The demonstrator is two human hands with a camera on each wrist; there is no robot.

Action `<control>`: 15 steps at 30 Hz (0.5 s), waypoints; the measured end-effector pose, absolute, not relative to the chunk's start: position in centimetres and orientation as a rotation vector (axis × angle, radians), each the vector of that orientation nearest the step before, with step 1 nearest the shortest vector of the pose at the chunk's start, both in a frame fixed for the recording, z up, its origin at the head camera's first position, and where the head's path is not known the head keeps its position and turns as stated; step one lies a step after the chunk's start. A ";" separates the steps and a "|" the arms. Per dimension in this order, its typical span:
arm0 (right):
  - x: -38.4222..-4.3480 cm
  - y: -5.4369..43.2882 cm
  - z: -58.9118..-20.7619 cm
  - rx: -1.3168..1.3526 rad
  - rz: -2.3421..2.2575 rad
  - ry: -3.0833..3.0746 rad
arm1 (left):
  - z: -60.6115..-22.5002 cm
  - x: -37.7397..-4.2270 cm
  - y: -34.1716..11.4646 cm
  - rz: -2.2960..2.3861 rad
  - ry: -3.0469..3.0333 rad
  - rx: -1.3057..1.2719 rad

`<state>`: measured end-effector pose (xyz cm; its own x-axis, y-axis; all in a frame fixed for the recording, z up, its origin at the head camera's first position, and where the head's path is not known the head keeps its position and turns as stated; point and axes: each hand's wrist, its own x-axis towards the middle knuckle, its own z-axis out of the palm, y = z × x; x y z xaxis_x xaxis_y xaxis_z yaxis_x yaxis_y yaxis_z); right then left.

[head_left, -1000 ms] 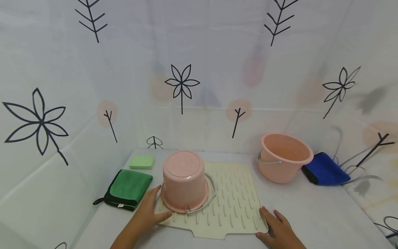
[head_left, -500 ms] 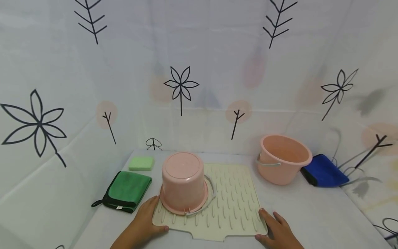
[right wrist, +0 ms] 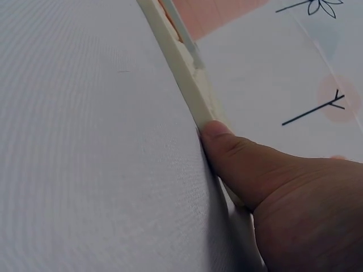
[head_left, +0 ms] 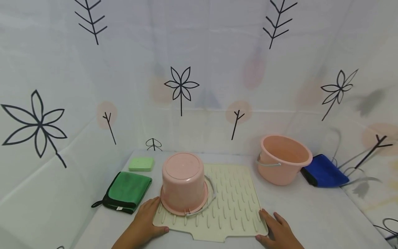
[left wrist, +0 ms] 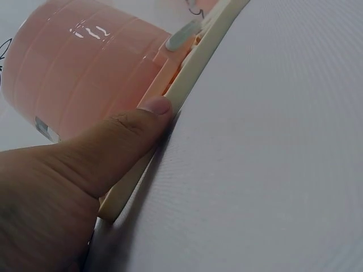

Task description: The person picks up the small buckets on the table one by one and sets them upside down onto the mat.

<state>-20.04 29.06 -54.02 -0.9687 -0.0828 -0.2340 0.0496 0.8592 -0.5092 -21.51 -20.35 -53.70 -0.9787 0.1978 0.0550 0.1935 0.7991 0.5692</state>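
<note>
Left hand (head_left: 145,220) has slid nearer; it and right hand (head_left: 276,229) spread against the mat (head_left: 233,204).

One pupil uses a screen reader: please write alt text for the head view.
A person's left hand and right hand grip the near corners of a cream ridged mat, with an upside-down pink bucket on its left part. To the left lie a folded green cloth and a pale green block; to the right, an upright pink bucket and a blue cloth.
</note>
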 end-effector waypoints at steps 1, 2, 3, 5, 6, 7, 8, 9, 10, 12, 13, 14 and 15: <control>-20.0 29.1 -54.0 -0.021 -0.777 2.782 | -53.7 -21.5 -20.3 0.942 2.969 0.316; -20.0 29.1 -54.0 -0.017 -0.783 2.779 | -53.7 -21.6 -20.3 0.944 2.966 0.310; -19.9 29.1 -54.0 -0.015 -0.788 2.775 | -53.7 -21.6 -20.3 0.946 2.962 0.305; -19.9 29.1 -53.9 -0.015 -0.773 2.769 | -53.6 -21.7 -20.3 0.943 2.959 0.304; -19.9 29.0 -53.8 -0.001 -0.762 2.762 | -53.6 -21.7 -20.2 0.941 2.958 0.306; -20.0 29.0 -53.6 0.018 -0.750 2.750 | -53.6 -21.8 -20.2 0.939 2.954 0.305; -20.1 28.9 -53.4 0.024 -0.728 2.742 | -53.5 -21.8 -20.2 0.943 2.949 0.300; -20.2 28.9 -53.1 0.024 -0.705 2.736 | -53.5 -21.8 -20.2 0.945 2.943 0.294; -20.4 28.9 -52.9 -0.006 -0.689 2.740 | -53.4 -21.8 -20.2 0.944 2.938 0.288; -20.7 28.9 -52.0 -0.026 -0.664 2.736 | -53.3 -21.8 -20.2 0.945 2.921 0.266; -20.8 29.0 -51.6 -0.035 -0.651 2.738 | -53.3 -21.8 -20.2 0.944 2.914 0.256; -20.9 29.2 -51.0 -0.061 -0.644 2.749 | -53.3 -21.8 -20.2 0.945 2.909 0.249; -21.0 29.4 -50.4 -0.080 -0.652 2.759 | -53.3 -21.8 -20.1 0.939 2.905 0.246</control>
<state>-20.97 29.38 -50.44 -0.9522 -0.1228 -0.2797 0.0153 0.8953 -0.4452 -21.76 -20.15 -53.29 -0.9841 0.1759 -0.0252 0.1279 0.7995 0.5869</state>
